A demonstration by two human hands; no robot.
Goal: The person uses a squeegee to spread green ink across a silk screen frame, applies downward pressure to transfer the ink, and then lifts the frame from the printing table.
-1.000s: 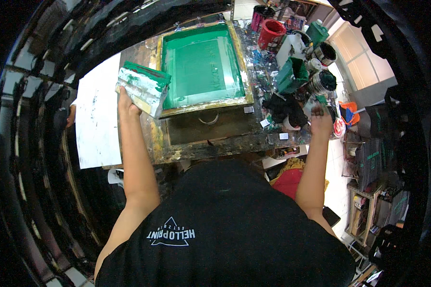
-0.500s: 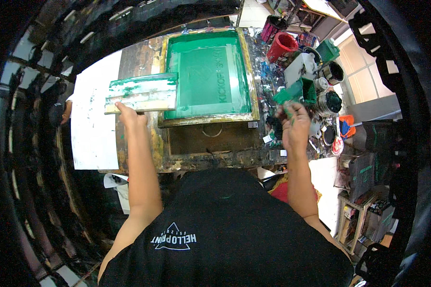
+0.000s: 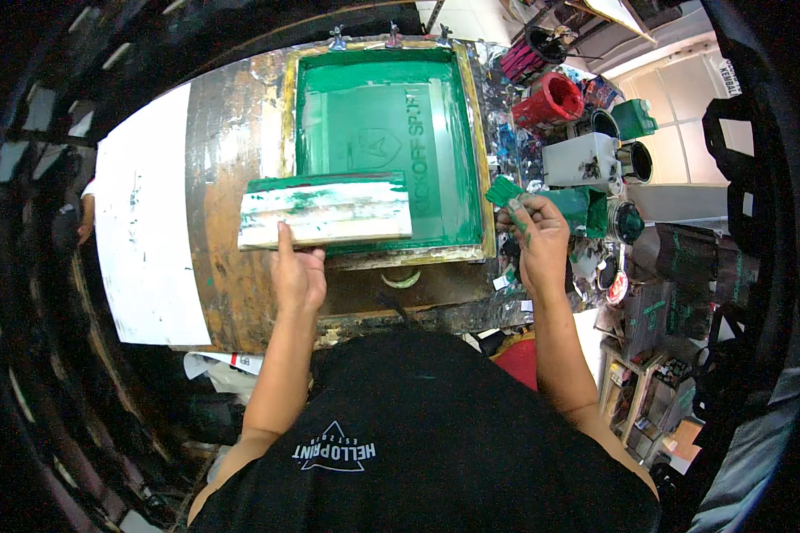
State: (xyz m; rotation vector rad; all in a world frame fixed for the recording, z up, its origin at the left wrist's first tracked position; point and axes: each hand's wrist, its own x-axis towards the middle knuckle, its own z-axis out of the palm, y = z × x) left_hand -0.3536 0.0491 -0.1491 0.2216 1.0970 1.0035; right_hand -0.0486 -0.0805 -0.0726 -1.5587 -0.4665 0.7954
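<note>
A wide squeegee (image 3: 329, 213), smeared white and green, is gripped along its near edge by my left hand (image 3: 300, 277). It is held over the near left part of a screen printing frame (image 3: 289, 115), whose mesh (image 3: 356, 107) is coated in green ink and shows a darker design. Just right of the frame, my right hand (image 3: 544, 238) pinches a small flat scraper (image 3: 503, 190) covered in green ink. Beside that hand is an open green-stained ink container (image 3: 587, 210).
Several ink pots crowd the table's right side, among them a red bucket (image 3: 551, 99) and a white jug (image 3: 580, 158). A white sheet (image 3: 147, 213) lies on the left. Clamps (image 3: 393, 37) line the frame's far edge. Another person's hand (image 3: 86, 219) shows at far left.
My left hand has brought the squeegee rightward, over the frame. My right hand has drawn the scraper left from the ink container toward the frame. The view has also shifted.
</note>
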